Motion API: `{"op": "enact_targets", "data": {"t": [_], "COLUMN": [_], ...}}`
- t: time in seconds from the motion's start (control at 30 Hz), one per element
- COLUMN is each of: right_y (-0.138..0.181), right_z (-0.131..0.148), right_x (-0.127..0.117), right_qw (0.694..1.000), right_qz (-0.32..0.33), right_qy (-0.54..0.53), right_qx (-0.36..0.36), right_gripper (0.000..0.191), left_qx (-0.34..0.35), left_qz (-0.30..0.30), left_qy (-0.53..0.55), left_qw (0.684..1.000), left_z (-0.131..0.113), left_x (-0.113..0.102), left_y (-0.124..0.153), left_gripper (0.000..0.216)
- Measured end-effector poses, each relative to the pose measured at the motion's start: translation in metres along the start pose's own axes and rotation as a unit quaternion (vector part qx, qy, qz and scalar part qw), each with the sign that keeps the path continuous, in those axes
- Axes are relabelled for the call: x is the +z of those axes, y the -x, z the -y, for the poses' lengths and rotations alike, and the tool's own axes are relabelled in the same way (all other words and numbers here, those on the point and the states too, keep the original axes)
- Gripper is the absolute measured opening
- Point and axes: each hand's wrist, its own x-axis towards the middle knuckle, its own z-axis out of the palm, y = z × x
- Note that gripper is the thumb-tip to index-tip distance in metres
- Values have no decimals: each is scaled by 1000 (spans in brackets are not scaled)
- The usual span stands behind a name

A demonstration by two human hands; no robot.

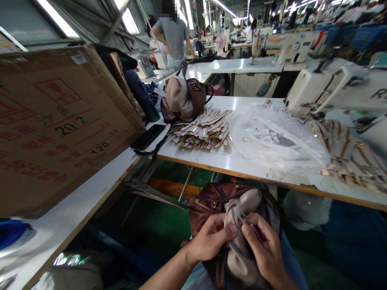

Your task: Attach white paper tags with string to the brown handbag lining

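A maroon handbag [211,203] with gold zip hardware lies in my lap, its beige lining [242,245] pulled out. My left hand [211,237] pinches the lining's edge with thumb and fingers closed. My right hand [264,245] is closed on the lining too, with a small thin tool under its fingers that I cannot make out. A second maroon and beige handbag [184,98] sits on the white table [236,165] ahead, beside a pile of beige labels [202,131].
A crumpled clear plastic bag [275,139] and more label strips [350,155] lie on the table by a white sewing machine [338,88]. A large cardboard box [57,125] and black phone [148,137] are at left. A person [173,34] stands far back.
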Motion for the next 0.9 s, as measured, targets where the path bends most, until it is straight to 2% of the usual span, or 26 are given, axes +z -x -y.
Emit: {"op": "enact_targets", "data": {"t": [0.07, 0.23, 0.47, 0.67, 0.73, 0.83, 0.9], "right_y": [-3, 4, 20, 11, 1, -14, -22], "right_z": [5, 19, 33, 25, 20, 13, 11], "right_x": [2, -7, -21, -11, -8, -4, -4], "right_qw": [1000, 995, 979, 983, 987, 991, 991], "right_qz": [-9, -38, 10, -78, -63, -12, -15], "right_qy": [1, 87, 203, 166, 150, 128, 127], "right_qx": [-1, -6, -32, -6, 13, 49, 34], "right_gripper": [17, 14, 19, 17, 22, 19, 20], "left_qx": [7, 24, 41, 42, 40, 44, 45], "left_qz": [-4, -23, -29, -24, -26, -40, -43], "left_qy": [10, 21, 25, 17, 0, -25, -28], "left_qw": [1000, 999, 998, 999, 999, 998, 998], "left_z": [-1, -5, -6, -8, -7, -7, -6], "left_x": [3, 3, 2, 3, 3, 3, 3], "left_y": [0, 1, 2, 2, 3, 3, 4], "left_gripper": [38, 35, 29, 28, 29, 30, 30]}}
